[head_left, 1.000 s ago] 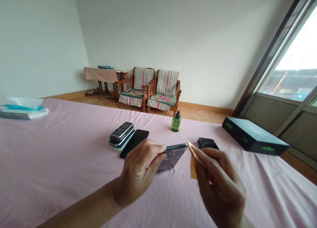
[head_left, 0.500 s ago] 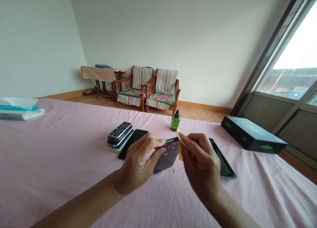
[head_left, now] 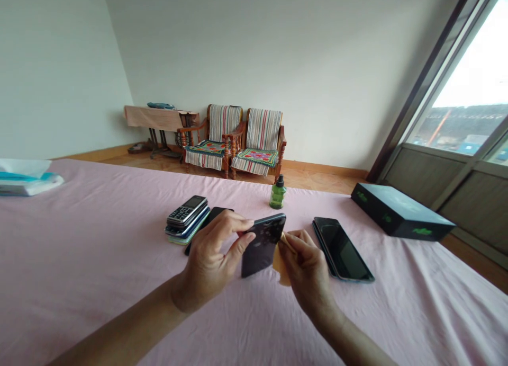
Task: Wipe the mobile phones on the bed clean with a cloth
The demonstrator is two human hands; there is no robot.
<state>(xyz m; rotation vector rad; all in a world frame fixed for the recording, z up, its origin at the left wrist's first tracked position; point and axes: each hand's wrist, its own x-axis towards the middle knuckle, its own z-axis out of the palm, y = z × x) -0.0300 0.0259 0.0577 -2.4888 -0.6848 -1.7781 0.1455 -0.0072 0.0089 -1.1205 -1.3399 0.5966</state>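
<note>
My left hand (head_left: 216,252) pinches a dark smartphone (head_left: 262,245) by its left edge and holds it upright and tilted above the pink bedsheet. Pale spots show on the phone's dark face. Between the fingers of my right hand (head_left: 305,262) is a folded yellow cloth (head_left: 281,265), pressed against the phone's right edge. Left of the left hand lies a stack of phones (head_left: 187,220) with a keypad phone on top. Another black phone (head_left: 217,212) is partly hidden behind that hand. To the right, a large black phone (head_left: 345,252) rests on another device.
A green spray bottle (head_left: 277,194) stands beyond my hands. At the right sits a black box (head_left: 400,212) with green lettering, and at the far left a tissue pack (head_left: 27,179). The pink sheet (head_left: 119,233) ends before two wooden chairs (head_left: 257,141).
My right hand with the cloth has moved down along the phone's right edge. The phone's upper right corner now shows, and more of the large black phone at right is visible.
</note>
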